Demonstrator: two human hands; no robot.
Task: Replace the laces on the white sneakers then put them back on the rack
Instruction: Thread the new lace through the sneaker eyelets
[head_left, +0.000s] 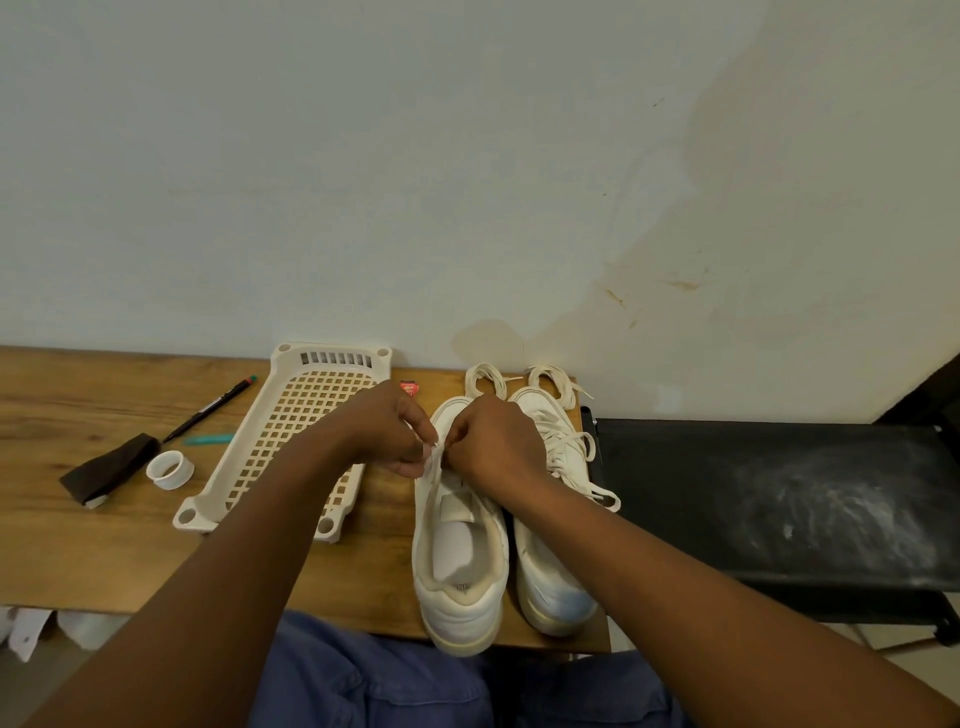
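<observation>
**Entry: white sneakers, pair, with laces — relacing under way**

Location. We log both sneakers heel-toward-us at the near right corner of the wooden table (78, 545). The left sneaker (460, 561) touches the right sneaker (553, 519), which lies at its 3 o'clock. Two coiled laces (485, 379) rest at 12 o'clock of the pair, against the wall. The plastic rack tray (291, 441) lies at 9 o'clock of the left sneaker, near but apart.

Handling. We judge the shoes light and semi-stiff: firm sole, padded collar, soft tongue. Best held by the heel or sidewall. The lace is limp, thin and light; we judge it easiest to steer by its stiff tip, pinched close to the eyelet.

Hands. Our left hand (387, 431) and right hand (493, 441) meet over the left sneaker's eyelet rows, fingers of each curled and pinching a short white lace end (436, 457). Which eyelet it enters we cannot tell.

Appearance. White uppers, cream soles, slightly yellowed collar. The left sneaker's visible lower tongue is bare of lacing; the right carries loose lacing with ends trailing toward 4 o'clock.

Also present. At 9 o'clock of the tray: a pen (208, 410), a tape roll (170, 470).
</observation>
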